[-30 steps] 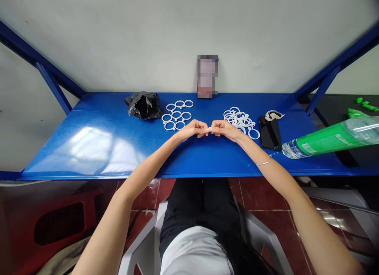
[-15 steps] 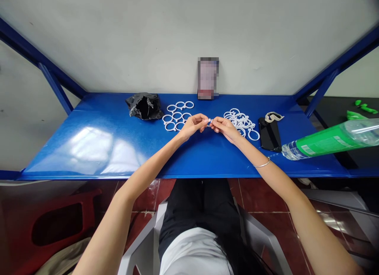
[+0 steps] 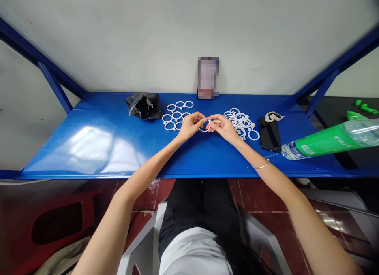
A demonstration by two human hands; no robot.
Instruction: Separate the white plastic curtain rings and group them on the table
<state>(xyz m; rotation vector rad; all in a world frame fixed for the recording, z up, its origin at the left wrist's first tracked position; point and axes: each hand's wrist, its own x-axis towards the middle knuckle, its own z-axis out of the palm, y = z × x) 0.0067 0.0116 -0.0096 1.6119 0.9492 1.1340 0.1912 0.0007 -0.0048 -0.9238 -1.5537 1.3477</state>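
Note:
Between my two hands is a white plastic ring [image 3: 204, 130], its lower curve showing beneath the fingers. My left hand [image 3: 192, 125] pinches it from the left. From the right, my right hand [image 3: 222, 127] pinches it near the small white part at its top, which the fingertips partly cover. Several white rings [image 3: 177, 116] lie in rows just left of my left hand, some hidden behind it. A heaped pile of similar rings [image 3: 241, 121] lies right beside my right hand.
A crumpled black plastic bag [image 3: 145, 106] sits at the left on the blue table [image 3: 189, 164]. A blurred-out phone [image 3: 207, 77] leans on the wall. To the right are a black phone [image 3: 270, 134], a cream strip [image 3: 274, 117] and a green-labelled bottle [image 3: 328, 140].
The ring has turned in my fingers, so its loop now hangs below them. My hands have shifted slightly, still meeting at the same spot.

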